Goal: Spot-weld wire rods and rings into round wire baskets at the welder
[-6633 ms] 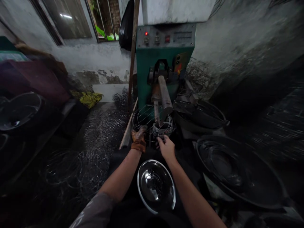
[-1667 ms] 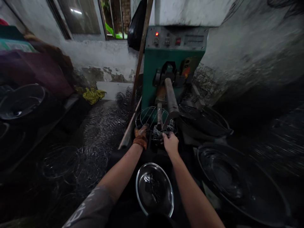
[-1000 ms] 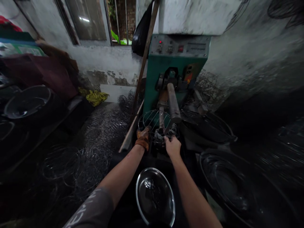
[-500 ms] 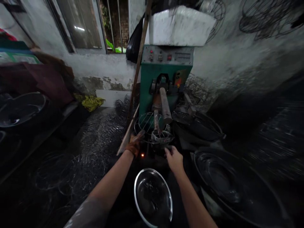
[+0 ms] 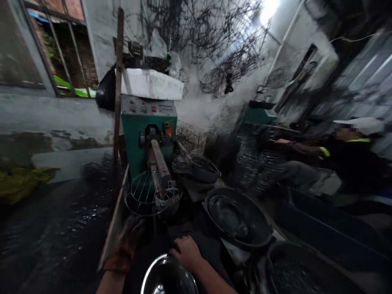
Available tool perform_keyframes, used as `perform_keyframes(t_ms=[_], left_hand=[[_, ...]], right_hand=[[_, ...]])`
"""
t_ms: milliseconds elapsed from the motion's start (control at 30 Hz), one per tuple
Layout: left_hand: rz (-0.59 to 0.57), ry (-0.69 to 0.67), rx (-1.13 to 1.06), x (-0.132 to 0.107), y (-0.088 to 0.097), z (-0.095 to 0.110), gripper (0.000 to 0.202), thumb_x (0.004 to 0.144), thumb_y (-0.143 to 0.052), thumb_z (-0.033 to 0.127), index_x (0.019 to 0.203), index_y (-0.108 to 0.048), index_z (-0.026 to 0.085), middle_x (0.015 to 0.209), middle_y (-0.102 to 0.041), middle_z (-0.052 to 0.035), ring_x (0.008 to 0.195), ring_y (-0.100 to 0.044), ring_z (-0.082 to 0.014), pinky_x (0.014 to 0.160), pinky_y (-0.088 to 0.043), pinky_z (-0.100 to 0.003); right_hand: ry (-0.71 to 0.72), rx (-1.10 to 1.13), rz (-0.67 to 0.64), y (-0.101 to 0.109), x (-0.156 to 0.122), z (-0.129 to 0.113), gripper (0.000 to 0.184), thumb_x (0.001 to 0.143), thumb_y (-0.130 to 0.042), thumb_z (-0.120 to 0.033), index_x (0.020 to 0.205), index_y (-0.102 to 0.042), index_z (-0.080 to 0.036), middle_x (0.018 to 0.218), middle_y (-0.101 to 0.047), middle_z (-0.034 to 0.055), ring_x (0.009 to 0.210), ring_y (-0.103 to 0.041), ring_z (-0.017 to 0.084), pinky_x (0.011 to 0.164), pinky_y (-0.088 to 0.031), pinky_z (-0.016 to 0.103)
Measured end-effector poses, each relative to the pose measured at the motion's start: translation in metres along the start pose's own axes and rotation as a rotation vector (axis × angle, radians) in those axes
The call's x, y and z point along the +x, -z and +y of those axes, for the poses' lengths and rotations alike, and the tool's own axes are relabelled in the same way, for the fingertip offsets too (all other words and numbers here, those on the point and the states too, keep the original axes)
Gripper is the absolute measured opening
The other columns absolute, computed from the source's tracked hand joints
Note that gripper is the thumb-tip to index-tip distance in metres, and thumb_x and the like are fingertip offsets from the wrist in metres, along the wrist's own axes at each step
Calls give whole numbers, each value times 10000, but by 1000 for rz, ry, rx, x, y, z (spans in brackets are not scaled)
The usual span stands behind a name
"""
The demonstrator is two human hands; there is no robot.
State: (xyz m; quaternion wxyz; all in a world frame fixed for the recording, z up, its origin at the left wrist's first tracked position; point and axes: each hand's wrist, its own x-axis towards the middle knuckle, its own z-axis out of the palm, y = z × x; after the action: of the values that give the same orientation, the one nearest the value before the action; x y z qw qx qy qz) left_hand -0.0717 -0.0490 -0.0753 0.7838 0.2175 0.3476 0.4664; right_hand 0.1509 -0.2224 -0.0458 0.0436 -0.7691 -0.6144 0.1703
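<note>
With fingers half-spread, empty (left hand [image 5: 131, 233]) and curled, hold unclear (right hand [image 5: 187, 251]), grip probably light, springy wire rack [image 5: 144, 191] by rim.

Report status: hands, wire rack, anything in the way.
Left hand near rack, contact unclear. Right hand at bowl rim. Machine arms hide part of rack.

Open gap between left hand [image 5: 129, 236] and right hand [image 5: 186, 251], metal bowl [image 5: 171, 274] at its near end; wire rack [image 5: 143, 190] and thick rod [image 5: 160, 159] blocking far, plank [image 5: 114, 222] left, basin [image 5: 252, 218] right
</note>
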Motion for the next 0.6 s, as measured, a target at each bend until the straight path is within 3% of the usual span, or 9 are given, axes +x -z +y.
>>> perform_keyframes(t_ms=[267, 400, 600], left_hand=[[24, -40, 190, -13, -20, -13, 517, 621, -863, 276, 1109, -694, 242, 1288, -717, -137, 1087, -747, -335, 796, -628, -382], [36, -4, 291, -13, -30, -15, 516, 636, -900, 256, 1103, -683, 250, 1219, -751, -125, 1125, -745, -335, 845, -634, -389], [-1, 31, 264, -16, -36, -11, 530, 644, -918, 277, 1111, -672, 233, 1058, -788, -125, 1125, -747, -358, 877, -639, -413]], right_hand=[[18, -105, -38, -2, -2, -7, 291, 974, -593, -362, 1090, -795, -187, 1099, -800, 131, 1106, -718, 284, 1002, -444, 385], [0, -154, -69, -10, -4, -13, 291, 939, -608, -340, 1059, -797, -154, 1079, -797, 158, 1089, -723, 299, 1025, -434, 400], [-89, -67, -25, -13, -17, -23, 285, 940, -612, -338, 1118, -762, -172, 1147, -781, 146, 1140, -700, 293, 1060, -415, 391]])
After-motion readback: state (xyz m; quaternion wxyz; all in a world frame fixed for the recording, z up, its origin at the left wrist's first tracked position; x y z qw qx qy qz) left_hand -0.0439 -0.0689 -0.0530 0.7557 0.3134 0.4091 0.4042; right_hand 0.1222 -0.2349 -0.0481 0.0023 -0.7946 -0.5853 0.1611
